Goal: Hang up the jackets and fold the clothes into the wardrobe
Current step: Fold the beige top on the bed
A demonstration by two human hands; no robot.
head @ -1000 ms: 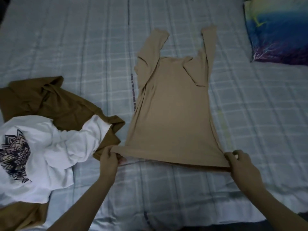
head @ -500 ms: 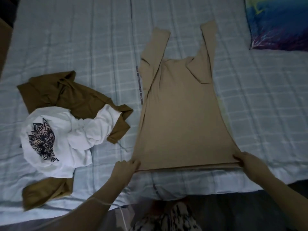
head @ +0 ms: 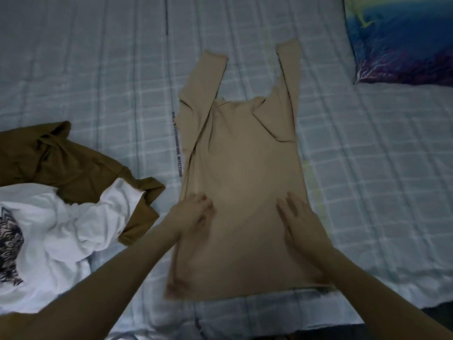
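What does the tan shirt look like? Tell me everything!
The tan shirt is a plain, soft-looking long-sleeved top with no print. It lies flat on the checked bedsheet, hem nearest the person and neck far away. Both sleeves are folded at the shoulders and point up past the neck. The left hand and right hand rest flat on its lower half, fingers straight. The hem looks a little rumpled at its corners.

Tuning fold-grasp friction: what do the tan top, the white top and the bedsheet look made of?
Tan top: thin, matte knit, probably stretchy jersey; it lies flat and limp with soft creases.
White top: thicker, likely cotton fleece or jersey; it bunches in puffy folds, with a dark print.
Bedsheet: matte woven-looking fabric, light checked, with puckered lines that suggest quilting.
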